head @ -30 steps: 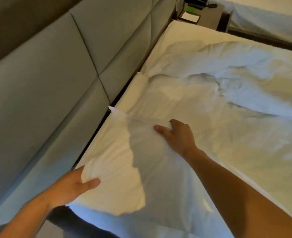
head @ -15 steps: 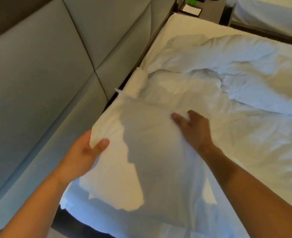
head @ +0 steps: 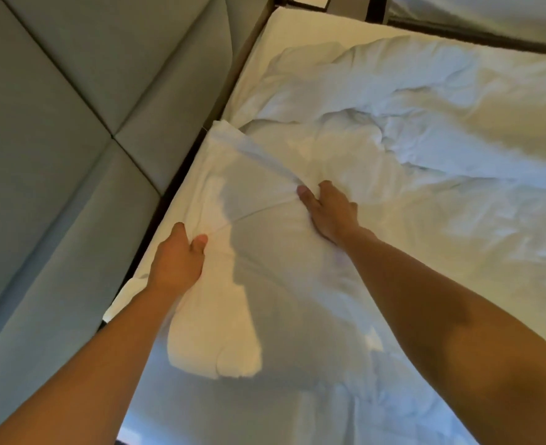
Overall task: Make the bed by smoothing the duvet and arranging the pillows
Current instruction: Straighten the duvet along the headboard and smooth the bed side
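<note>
A white duvet (head: 409, 175) lies crumpled across the bed, bunched in folds toward the far side. Its near top edge (head: 252, 200) runs along the headboard side. My left hand (head: 177, 261) pinches that edge of the duvet next to the gap by the headboard. My right hand (head: 329, 210) grips a fold of the same duvet further in, fingers curled into the cloth, with creases radiating from it. The bare white mattress sheet (head: 300, 33) shows at the far corner. No pillow is visible.
A grey padded headboard (head: 72, 123) fills the left side, with a dark gap between it and the mattress. A second bed with white bedding (head: 490, 11) stands at the top right, beyond a dark frame. A nightstand (head: 310, 0) sits at the top edge.
Both hands have moved up the bed toward the headboard, carrying the duvet edge with them. The right hand has closed from lying on the cloth to gripping a fold.
</note>
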Action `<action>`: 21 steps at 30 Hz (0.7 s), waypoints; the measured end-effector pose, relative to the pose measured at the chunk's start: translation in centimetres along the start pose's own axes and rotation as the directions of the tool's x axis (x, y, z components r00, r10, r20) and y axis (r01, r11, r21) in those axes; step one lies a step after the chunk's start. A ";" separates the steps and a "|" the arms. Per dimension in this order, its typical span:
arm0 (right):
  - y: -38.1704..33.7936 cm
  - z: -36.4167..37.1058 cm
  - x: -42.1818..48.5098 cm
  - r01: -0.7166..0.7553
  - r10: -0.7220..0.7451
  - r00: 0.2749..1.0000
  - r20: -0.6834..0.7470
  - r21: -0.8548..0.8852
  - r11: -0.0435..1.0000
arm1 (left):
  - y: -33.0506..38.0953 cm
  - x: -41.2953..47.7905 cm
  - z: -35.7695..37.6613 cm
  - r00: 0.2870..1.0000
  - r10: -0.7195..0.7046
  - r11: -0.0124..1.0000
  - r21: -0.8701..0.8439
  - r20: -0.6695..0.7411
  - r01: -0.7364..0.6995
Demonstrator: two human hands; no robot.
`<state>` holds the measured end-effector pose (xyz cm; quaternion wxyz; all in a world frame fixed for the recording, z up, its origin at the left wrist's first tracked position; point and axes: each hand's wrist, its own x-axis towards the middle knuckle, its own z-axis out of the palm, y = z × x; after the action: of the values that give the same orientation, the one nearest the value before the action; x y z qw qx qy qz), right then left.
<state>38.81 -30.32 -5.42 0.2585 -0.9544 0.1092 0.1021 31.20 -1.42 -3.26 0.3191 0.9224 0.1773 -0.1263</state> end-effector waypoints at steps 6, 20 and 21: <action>4.7 -2.7 -6.9 -0.022 0.007 0.987 -0.159 -0.093 0.995 | 0.5 0.3 -0.6 0.999 -0.036 0.999 0.031 0.026 0.035; 29.0 -5.5 -21.6 -0.509 0.450 0.858 -0.249 -0.286 0.812 | 18.9 -5.5 16.1 0.460 0.806 0.383 0.264 0.372 -0.885; 29.6 -5.7 -21.8 -0.522 0.464 0.852 -0.243 -0.311 0.794 | 19.6 -5.9 18.2 0.431 0.760 0.313 0.308 0.487 -0.899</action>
<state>11.07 -54.87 -9.06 0.0313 -0.9284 0.3534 0.1103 31.62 -28.80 -4.48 0.0904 0.9015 -0.4110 -0.1010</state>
